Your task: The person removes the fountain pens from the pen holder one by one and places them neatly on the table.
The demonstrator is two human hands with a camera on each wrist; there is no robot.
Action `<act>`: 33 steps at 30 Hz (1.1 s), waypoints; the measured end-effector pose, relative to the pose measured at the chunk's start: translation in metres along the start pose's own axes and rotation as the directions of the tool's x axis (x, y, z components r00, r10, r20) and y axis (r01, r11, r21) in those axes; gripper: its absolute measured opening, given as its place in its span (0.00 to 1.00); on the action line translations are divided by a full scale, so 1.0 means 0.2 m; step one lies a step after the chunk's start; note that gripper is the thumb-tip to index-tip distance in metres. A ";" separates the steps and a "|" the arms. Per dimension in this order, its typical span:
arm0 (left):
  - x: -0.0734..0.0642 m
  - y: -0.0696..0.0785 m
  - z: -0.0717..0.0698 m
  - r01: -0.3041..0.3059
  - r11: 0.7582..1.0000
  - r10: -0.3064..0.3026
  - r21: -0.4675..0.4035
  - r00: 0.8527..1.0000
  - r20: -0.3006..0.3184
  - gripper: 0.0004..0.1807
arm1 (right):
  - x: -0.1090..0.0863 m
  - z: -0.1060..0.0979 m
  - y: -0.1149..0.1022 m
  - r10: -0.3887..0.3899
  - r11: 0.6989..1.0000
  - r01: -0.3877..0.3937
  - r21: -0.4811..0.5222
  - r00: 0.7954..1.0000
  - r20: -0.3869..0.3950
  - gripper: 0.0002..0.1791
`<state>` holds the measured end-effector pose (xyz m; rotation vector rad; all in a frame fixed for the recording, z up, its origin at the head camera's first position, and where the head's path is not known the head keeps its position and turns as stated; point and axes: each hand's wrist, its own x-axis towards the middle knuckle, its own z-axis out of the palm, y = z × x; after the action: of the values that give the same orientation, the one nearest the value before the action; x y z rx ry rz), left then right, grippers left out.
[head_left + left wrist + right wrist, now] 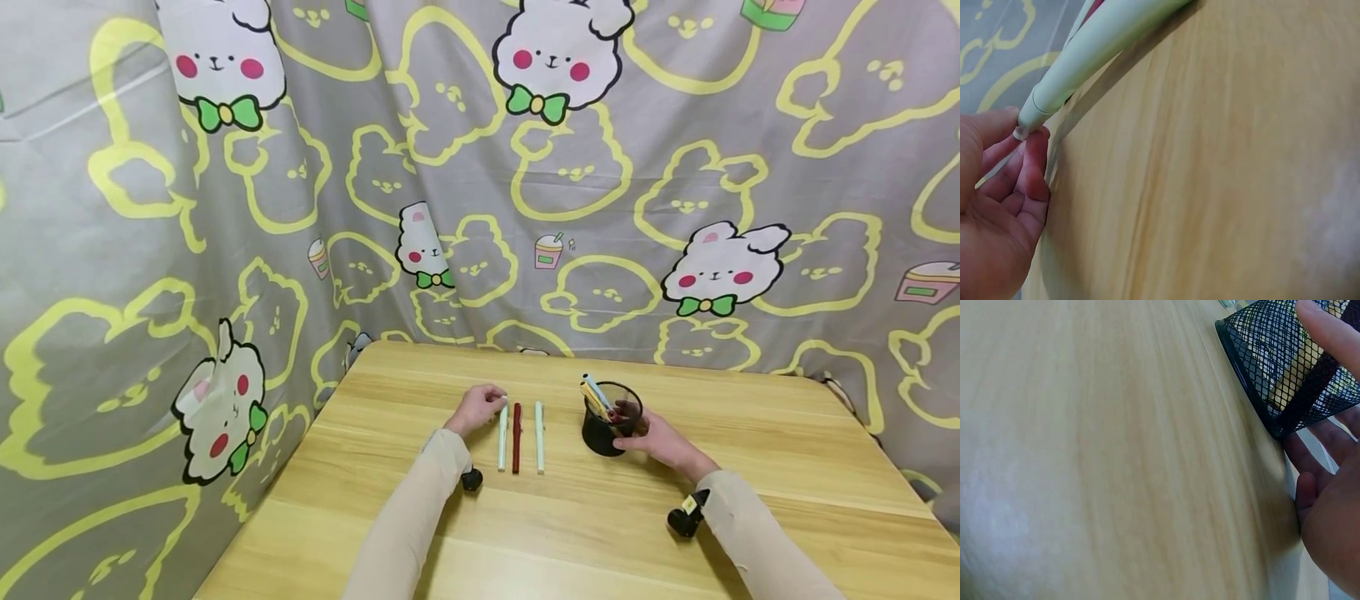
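My left hand (477, 409) pinches the far end of a pale green pen (502, 446) between thumb and fingertips. In the left wrist view that pen (1091, 56) looks large, its end between the thumb and a finger. Beside it on the table lie a dark red pen (516, 446) and another pale green pen (540, 446), roughly parallel. To their right, my right hand (667, 442) grips a round black mesh pen holder (602, 438) from its right side. Blue and yellow pens (592, 398) and something red stand in the holder. The mesh wall (1260, 356) shows close in the right wrist view.
The wooden table (600, 533) reaches back to a grey curtain (465, 183) with yellow outlines and white cartoon animals. The curtain also hangs along the left side. Small black wrist cameras (472, 479) sit at both sleeves.
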<state>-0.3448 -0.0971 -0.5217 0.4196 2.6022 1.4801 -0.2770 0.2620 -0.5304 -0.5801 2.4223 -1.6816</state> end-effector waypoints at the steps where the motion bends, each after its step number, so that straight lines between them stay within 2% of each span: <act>1: 0.00 0.00 0.00 0.000 1.000 0.000 0.001 1.000 0.000 0.11 | 0.00 0.00 0.00 0.001 1.000 -0.001 0.002 1.000 0.000 0.42; 10: 0.01 0.01 -0.01 0.030 1.000 -0.030 0.007 0.999 0.019 0.11 | 0.00 0.00 0.00 0.010 1.000 -0.010 0.008 1.000 -0.001 0.42; 16: -0.01 0.03 -0.01 0.006 0.999 -0.007 0.048 0.999 0.034 0.10 | 0.00 0.00 0.00 0.021 1.000 -0.021 0.016 1.000 -0.010 0.43; 23: 0.01 0.05 0.00 0.014 0.982 -0.019 0.188 1.000 0.020 0.09 | 0.00 0.00 -0.01 0.025 1.000 -0.025 0.002 1.000 -0.009 0.42; 33: 0.02 0.05 0.01 -0.016 0.962 0.014 0.273 1.000 0.009 0.06 | 0.01 0.01 0.01 0.043 0.999 -0.043 -0.016 0.999 -0.026 0.43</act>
<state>-0.3461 -0.0890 -0.5140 0.4709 2.8123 1.1211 -0.2778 0.2605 -0.5328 -0.5081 2.4501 -1.6645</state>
